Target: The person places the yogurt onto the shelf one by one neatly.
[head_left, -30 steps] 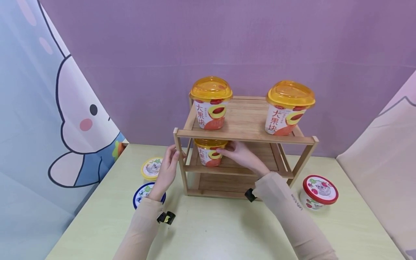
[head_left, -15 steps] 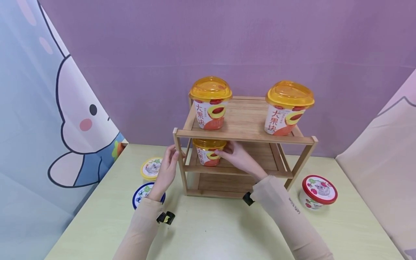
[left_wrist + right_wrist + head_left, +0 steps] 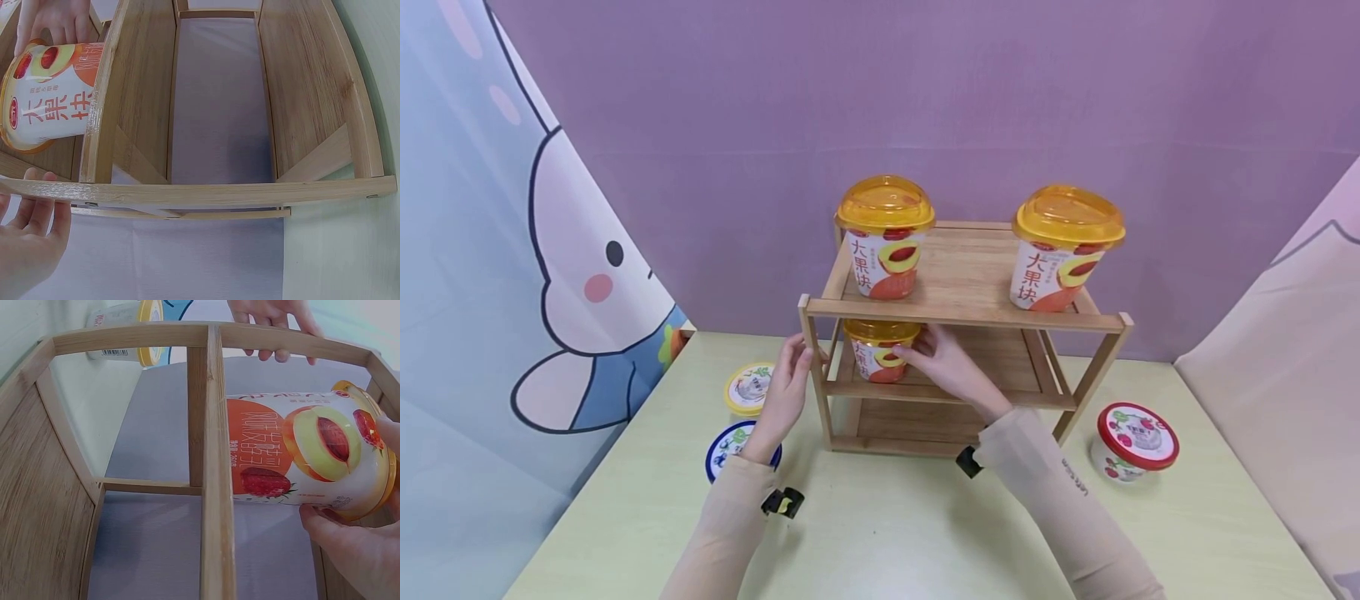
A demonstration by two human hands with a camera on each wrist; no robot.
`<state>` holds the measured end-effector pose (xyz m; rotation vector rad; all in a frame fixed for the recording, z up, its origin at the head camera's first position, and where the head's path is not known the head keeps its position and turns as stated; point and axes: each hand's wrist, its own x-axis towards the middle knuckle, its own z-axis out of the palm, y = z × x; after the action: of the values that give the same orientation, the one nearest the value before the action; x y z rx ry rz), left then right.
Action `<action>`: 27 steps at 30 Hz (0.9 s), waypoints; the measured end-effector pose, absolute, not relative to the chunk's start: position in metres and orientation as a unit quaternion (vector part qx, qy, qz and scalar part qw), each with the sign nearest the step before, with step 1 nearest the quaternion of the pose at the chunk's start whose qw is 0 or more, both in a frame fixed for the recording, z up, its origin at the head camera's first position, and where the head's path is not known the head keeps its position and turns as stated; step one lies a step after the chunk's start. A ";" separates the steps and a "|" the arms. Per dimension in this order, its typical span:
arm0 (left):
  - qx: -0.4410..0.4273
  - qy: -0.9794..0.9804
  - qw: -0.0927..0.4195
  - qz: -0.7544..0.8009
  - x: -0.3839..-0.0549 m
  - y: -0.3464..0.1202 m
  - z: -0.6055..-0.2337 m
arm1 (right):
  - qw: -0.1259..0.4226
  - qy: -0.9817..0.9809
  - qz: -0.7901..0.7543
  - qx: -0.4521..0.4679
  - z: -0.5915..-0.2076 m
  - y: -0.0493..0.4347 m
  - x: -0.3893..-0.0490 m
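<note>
A three-tier wooden rack (image 3: 970, 313) stands on the table. On its middle tier, at the left, is a peach-printed yogurt cup (image 3: 880, 364) with an orange lid. My right hand (image 3: 951, 367) grips this cup from the right, thumb in front and fingers behind, near the lid. In the right wrist view the thumb (image 3: 331, 531) presses the cup's side just under the lid. My left hand (image 3: 785, 390) holds the rack's left front post; its fingertips (image 3: 49, 176) curl over the post in the left wrist view. The front rail hides part of the cup's lid.
Two matching yogurt cups, a left one (image 3: 887, 250) and a right one (image 3: 1060, 262), stand on the top tier. A yellow-lidded tub (image 3: 748, 390) and a blue-lidded tub (image 3: 727, 446) sit left of the rack, a red-lidded tub (image 3: 1138, 442) right of it. A purple curtain (image 3: 745, 167) hangs behind.
My right hand has shifted the yogurt cup slightly left along the middle tier. The left hand keeps its place on the post.
</note>
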<state>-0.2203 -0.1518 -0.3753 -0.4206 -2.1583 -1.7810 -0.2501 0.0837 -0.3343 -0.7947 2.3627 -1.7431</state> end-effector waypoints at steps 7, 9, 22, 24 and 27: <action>-0.149 -0.753 0.156 -0.621 -0.220 -0.151 -0.375 | 0.038 0.771 -0.583 -0.253 -0.335 0.084 -0.245; -0.149 -0.752 0.154 -0.623 -0.221 -0.151 -0.376 | 0.032 0.774 -0.583 -0.246 -0.336 0.084 -0.243; -0.136 -0.761 0.142 -0.618 -0.210 -0.148 -0.362 | -0.060 0.802 -0.543 -0.243 -0.341 0.098 -0.214; -0.139 -0.762 0.144 -0.615 -0.214 -0.150 -0.367 | -0.083 0.804 -0.531 -0.253 -0.343 0.103 -0.210; -0.140 -0.761 0.144 -0.617 -0.219 -0.152 -0.374 | -0.124 0.811 -0.508 -0.264 -0.346 0.111 -0.203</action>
<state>-0.2185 -0.1521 -0.3739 -0.4027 -2.1929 -1.7786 -0.2027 0.1106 -0.3462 -0.9010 2.7689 -1.7348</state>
